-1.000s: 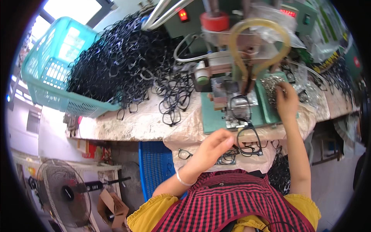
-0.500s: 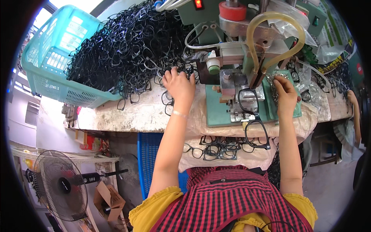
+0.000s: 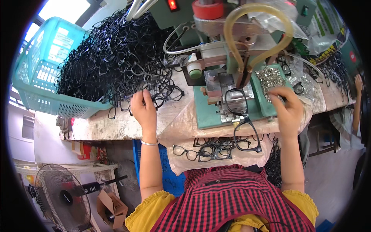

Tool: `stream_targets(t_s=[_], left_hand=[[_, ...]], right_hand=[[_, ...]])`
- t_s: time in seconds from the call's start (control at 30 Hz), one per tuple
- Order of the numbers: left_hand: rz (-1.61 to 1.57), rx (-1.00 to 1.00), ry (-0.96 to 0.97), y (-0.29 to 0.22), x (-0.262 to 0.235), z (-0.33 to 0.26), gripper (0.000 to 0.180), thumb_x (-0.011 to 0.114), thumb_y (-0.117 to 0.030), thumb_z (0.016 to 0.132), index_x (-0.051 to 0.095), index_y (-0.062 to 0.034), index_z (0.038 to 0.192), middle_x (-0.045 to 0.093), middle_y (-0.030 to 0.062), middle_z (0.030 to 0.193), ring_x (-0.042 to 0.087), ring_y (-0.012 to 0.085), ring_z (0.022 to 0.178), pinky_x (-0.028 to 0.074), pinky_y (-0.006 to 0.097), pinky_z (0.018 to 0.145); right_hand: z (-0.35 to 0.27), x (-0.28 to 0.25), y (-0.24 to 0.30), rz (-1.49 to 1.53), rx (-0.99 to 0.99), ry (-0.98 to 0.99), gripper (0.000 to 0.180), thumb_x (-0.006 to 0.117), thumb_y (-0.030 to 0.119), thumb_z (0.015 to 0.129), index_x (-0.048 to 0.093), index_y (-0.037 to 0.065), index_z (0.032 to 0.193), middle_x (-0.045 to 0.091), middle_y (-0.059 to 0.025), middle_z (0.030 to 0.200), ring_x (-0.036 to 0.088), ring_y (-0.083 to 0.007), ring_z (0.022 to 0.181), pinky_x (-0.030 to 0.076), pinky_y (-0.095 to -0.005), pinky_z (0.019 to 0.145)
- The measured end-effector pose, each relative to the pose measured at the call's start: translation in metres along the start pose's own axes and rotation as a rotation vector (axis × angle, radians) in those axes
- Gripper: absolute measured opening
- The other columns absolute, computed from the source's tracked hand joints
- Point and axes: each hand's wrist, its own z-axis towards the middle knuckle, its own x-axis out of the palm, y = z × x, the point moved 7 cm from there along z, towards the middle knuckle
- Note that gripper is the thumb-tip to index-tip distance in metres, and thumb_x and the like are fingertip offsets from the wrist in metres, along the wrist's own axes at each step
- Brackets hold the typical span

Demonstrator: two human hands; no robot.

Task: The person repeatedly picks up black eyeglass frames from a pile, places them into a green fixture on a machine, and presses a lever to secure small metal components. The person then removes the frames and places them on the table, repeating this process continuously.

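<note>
My left hand [image 3: 143, 112] is at the front edge of a large heap of black eyeglass frames [image 3: 112, 58], its fingers drawn together. Rims show on both sides of the fingertips, but whether one is pinched cannot be made out. Over the near right edge of a green tray [image 3: 258, 92] of small metal parts [image 3: 270, 77], my right hand [image 3: 289, 110] has its fingers curled inward; anything between them is too small to see. One black eyeglass frame [image 3: 247, 150] hangs from the green bench machine [image 3: 208, 118], one rim under the machine's head, the other toward me.
Several eyeglass frames [image 3: 212, 150] lie on the brown sheet at my lap. A teal basket [image 3: 50, 101] stands by the heap. The machine carries a looped yellowish tube [image 3: 228, 27]. A blue crate [image 3: 174, 181] and a fan [image 3: 63, 197] are below. Another person's hand [image 3: 358, 83] shows at far right.
My left hand has moved left along the heap's front, its spread fingers now drawn together. My right hand has pulled back slightly from the metal parts. The view has shifted a little.
</note>
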Motion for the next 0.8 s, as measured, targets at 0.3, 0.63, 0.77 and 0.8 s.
stream_targets(t_s=[0.3,0.63,0.77,0.8], left_hand=[[-0.979,-0.645,-0.028,-0.012,0.036,-0.061,0.012,0.055,-0.019,0.103,0.057,-0.0073,0.102,0.060,0.0031,0.084,0.061,0.0125,0.069,0.047,0.024,0.058],[-1.048,0.312,0.045,-0.207,-0.021,0.038,0.011,0.046,-0.008,0.104,0.050,0.0002,0.110,0.060,0.0203,0.107,0.062,0.0281,0.098,0.059,0.043,0.078],[-0.954,0.538,0.135,-0.223,-0.029,0.020,0.012,0.052,-0.009,0.100,0.060,-0.0009,0.104,0.069,0.0185,0.102,0.065,0.0244,0.093,0.056,0.043,0.079],[-0.801,0.654,0.226,-0.235,-0.027,0.007,0.011,0.055,-0.009,0.098,0.064,-0.0023,0.098,0.071,0.0173,0.099,0.065,0.0230,0.092,0.055,0.044,0.079]], right_hand=[[0.020,0.057,-0.018,0.403,0.132,-0.112,0.037,0.072,0.000,0.079,0.056,-0.001,0.113,0.063,-0.0036,0.092,0.060,-0.0092,0.088,0.047,-0.0236,0.082],[0.025,0.066,0.013,0.526,0.191,-0.012,0.049,0.070,-0.001,0.080,0.050,-0.002,0.124,0.068,-0.0057,0.095,0.062,-0.0104,0.094,0.045,-0.0260,0.092],[0.016,0.051,0.031,0.423,0.115,0.044,0.046,0.069,0.002,0.078,0.058,0.001,0.123,0.067,-0.0130,0.115,0.064,-0.0223,0.106,0.045,-0.0332,0.098],[0.017,0.039,0.021,0.202,0.052,0.041,0.040,0.069,0.003,0.078,0.062,0.003,0.117,0.066,-0.0138,0.117,0.064,-0.0248,0.107,0.046,-0.0349,0.098]])
